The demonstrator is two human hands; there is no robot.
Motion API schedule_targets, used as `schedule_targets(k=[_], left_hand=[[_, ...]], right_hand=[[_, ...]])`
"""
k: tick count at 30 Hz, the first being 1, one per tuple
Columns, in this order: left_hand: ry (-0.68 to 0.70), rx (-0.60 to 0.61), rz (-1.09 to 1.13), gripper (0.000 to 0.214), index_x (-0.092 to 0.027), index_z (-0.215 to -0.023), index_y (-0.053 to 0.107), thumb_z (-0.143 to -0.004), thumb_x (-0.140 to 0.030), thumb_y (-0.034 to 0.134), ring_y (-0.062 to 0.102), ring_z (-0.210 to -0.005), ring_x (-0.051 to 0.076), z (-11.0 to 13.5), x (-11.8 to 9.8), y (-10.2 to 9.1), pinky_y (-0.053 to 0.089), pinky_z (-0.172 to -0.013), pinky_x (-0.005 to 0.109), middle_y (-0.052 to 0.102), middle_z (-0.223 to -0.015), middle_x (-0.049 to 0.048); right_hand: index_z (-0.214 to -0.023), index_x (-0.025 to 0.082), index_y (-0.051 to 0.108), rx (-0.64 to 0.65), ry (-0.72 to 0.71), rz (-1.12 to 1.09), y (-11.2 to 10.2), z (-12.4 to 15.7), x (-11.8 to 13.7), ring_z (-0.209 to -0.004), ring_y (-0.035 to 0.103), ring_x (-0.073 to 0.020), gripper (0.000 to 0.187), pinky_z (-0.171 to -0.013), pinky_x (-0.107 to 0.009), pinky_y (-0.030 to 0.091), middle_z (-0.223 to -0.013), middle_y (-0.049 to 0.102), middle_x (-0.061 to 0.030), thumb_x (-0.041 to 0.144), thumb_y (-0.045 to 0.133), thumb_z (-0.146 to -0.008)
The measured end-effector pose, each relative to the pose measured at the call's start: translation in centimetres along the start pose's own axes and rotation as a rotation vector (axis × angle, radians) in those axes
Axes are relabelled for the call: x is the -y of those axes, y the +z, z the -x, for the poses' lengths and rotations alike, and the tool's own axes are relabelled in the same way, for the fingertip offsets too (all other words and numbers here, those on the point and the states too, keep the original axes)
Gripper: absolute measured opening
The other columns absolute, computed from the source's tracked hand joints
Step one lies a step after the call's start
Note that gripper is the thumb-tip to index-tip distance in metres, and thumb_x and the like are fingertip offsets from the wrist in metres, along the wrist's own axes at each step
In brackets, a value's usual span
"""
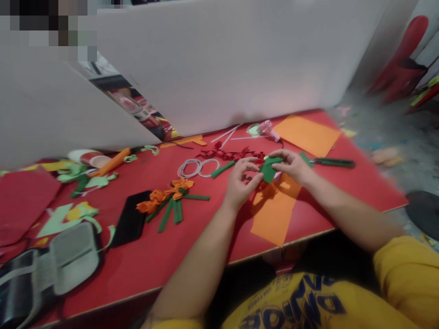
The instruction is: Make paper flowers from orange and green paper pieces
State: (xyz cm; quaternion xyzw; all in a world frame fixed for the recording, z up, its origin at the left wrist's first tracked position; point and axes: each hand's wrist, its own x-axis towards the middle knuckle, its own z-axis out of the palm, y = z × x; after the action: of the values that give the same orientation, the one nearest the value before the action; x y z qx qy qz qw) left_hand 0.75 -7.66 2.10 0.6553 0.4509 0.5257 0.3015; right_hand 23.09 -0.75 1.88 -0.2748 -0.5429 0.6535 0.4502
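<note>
Yellow shirt (295,301) cloth bulges closest to me, and past it the fingers of the person's left hand (243,180) and right hand (293,164) pinch a folded green paper piece (269,172) between them, above the red bench (144,265). Beneath it lies an orange sheet (276,214); farther out are a green-handled cutter (334,162) at the right, orange paper flowers (156,200) at the left, and a pink glue gun (267,129) behind.

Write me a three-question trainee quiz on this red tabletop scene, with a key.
1. True or false: the pink plastic gun-shaped tool lies beyond the right hand.
2. Which is nearest the orange paper flowers: A) flat black rectangular slab; B) slim green-handled cutter; C) open grey-lined case?
3. What is held between the left hand and right hand?

Key: 1 true; 2 A; 3 an angular green paper piece.
</note>
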Motion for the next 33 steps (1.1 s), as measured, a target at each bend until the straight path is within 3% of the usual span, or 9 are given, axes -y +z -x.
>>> schedule_targets(k=[3, 6, 9, 12, 17, 22, 28, 33], left_hand=[[-0.029, 0.041, 0.097, 0.026, -0.022, -0.105, 0.071, -0.094, -0.044, 0.078, 0.069, -0.127, 0.029, 0.0, -0.1, -0.1, 0.062, -0.078, 0.03, 0.067, -0.145, 0.015], [-0.113, 0.069, 0.226, 0.044, -0.025, -0.129, 0.071, -0.091, -0.045, 0.083, 0.074, -0.118, 0.026, -0.1, -0.1, -0.1, 0.064, -0.087, 0.032, 0.068, -0.15, 0.0137], [-0.199, 0.103, 0.341, 0.054, -0.024, -0.136, 0.073, -0.089, -0.047, 0.086, 0.077, -0.109, 0.025, -0.3, -0.1, -0.1, 0.064, -0.087, 0.032, 0.075, -0.142, 0.0144], [-0.276, 0.078, 0.379, 0.049, -0.022, -0.125, 0.079, -0.085, -0.048, 0.09, 0.079, -0.104, 0.026, -0.5, -0.3, -0.1, 0.065, -0.079, 0.032, 0.082, -0.124, 0.0134], [-0.314, -0.025, 0.433, 0.041, -0.023, -0.108, 0.083, -0.075, -0.043, 0.097, 0.079, -0.096, 0.023, -0.6, -0.3, 0.1, 0.065, -0.076, 0.031, 0.083, -0.118, 0.0099], [-0.256, -0.087, 0.395, 0.031, -0.019, -0.095, 0.084, -0.073, -0.036, 0.098, 0.077, -0.09, 0.02, -0.7, 0.1, 0.3, 0.064, -0.084, 0.033, 0.083, -0.1, 0.0082], [-0.196, -0.126, 0.343, 0.024, -0.02, -0.091, 0.085, -0.075, -0.035, 0.095, 0.078, -0.087, 0.021, -0.8, 0.7, 0.3, 0.064, -0.083, 0.034, 0.083, -0.094, 0.0075], [-0.097, -0.147, 0.252, 0.017, -0.021, -0.091, 0.086, -0.079, -0.032, 0.091, 0.077, -0.09, 0.021, -0.9, 0.9, 0.1, 0.063, -0.086, 0.034, 0.083, -0.094, 0.0068]], right_hand=[[-0.111, 0.022, 0.078, 0.041, -0.003, -0.018, 0.0, 0.0, -0.1, -0.094, 0.078, -0.0179, 0.046, -0.088, -0.031, 0.066, -0.107, 0.083, -0.0037, 0.033, 0.1, -0.072], [-0.111, 0.021, 0.08, 0.084, -0.005, -0.042, 0.1, 0.1, -0.1, -0.087, 0.078, -0.0167, 0.044, -0.084, -0.03, 0.066, -0.102, 0.083, -0.0033, 0.033, 0.099, -0.074], [-0.112, 0.02, 0.081, 0.088, -0.007, -0.057, 0.2, 0.2, -0.2, -0.08, 0.078, -0.0151, 0.042, -0.08, -0.029, 0.066, -0.1, 0.084, -0.0033, 0.033, 0.098, -0.076], [-0.109, 0.02, 0.082, 0.066, -0.012, -0.059, 0.3, 0.2, -0.2, -0.08, 0.078, -0.0156, 0.041, -0.078, -0.029, 0.066, -0.101, 0.084, -0.004, 0.034, 0.099, -0.074], [-0.107, 0.02, 0.083, 0.047, -0.02, -0.037, 0.6, 0.4, -0.1, -0.081, 0.078, -0.0169, 0.04, -0.077, -0.03, 0.066, -0.102, 0.085, -0.0047, 0.034, 0.099, -0.074], [-0.106, 0.02, 0.084, 0.043, -0.034, -0.03, 0.8, 0.4, -0.3, -0.088, 0.079, -0.0192, 0.041, -0.081, -0.031, 0.067, -0.102, 0.084, -0.0052, 0.035, 0.1, -0.071], [-0.104, 0.022, 0.086, 0.052, -0.04, -0.008, 1.1, 0.2, -0.5, -0.086, 0.08, -0.0199, 0.039, -0.083, -0.035, 0.068, -0.099, 0.086, -0.0049, 0.038, 0.099, -0.072], [-0.11, 0.023, 0.088, 0.048, -0.038, 0.049, 1.1, 0.5, 0.3, -0.082, 0.077, -0.0184, 0.035, -0.076, -0.033, 0.066, -0.1, 0.085, -0.0052, 0.047, 0.09, -0.084]])
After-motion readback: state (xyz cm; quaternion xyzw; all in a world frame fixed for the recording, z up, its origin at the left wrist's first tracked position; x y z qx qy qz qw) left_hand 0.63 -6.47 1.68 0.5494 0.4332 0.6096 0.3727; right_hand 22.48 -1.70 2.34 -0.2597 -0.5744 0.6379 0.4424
